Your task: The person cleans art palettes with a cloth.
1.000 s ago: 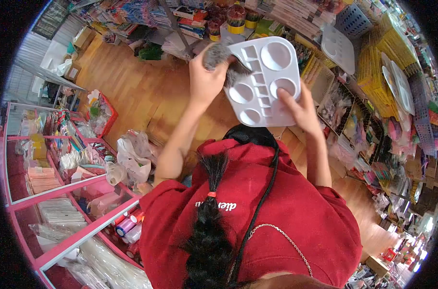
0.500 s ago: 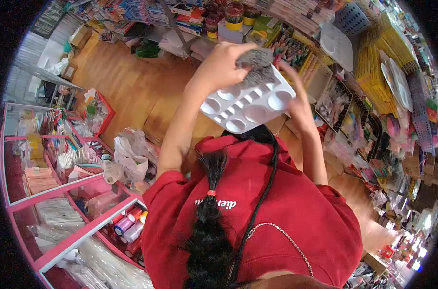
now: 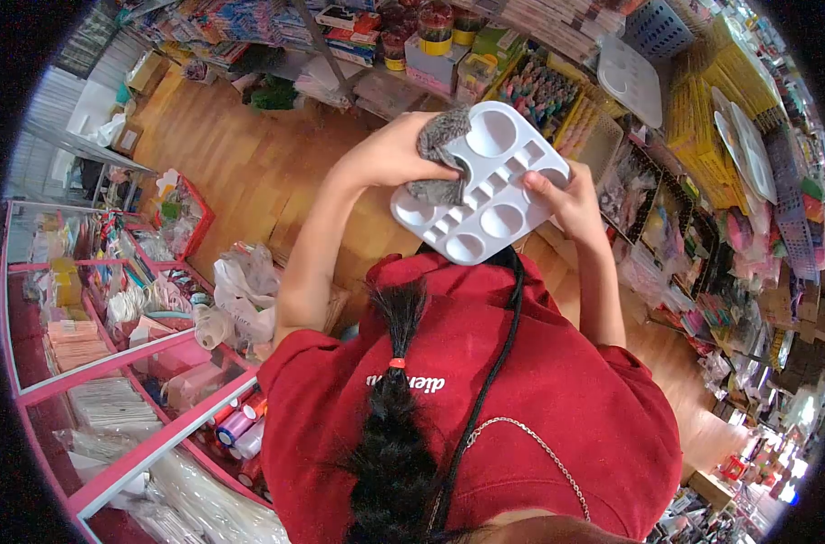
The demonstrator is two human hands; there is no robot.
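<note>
A white plastic paint palette [image 3: 486,204] with round and small square wells is held tilted in front of my chest. My right hand [image 3: 571,201] grips its right edge, thumb lying on the top face near a round well. My left hand [image 3: 390,156] is closed around a fuzzy grey cloth [image 3: 445,136], which wraps over the palette's left edge and touches it. The cloth covers part of the wells on that side. Fingers beneath the palette are hidden.
A pink-framed glass display case [image 3: 149,349] with thread spools [image 3: 235,428] stands at the left. Shelves with yellow boxes [image 3: 698,150] and another white palette [image 3: 630,82] are at the right. Plastic bags [image 3: 249,290] sit near my left elbow. Wooden floor [image 3: 240,154] lies ahead.
The palette has turned more upright in view. My left hand moved with the cloth from its upper side to its left edge. My right hand now has its thumb on the top face.
</note>
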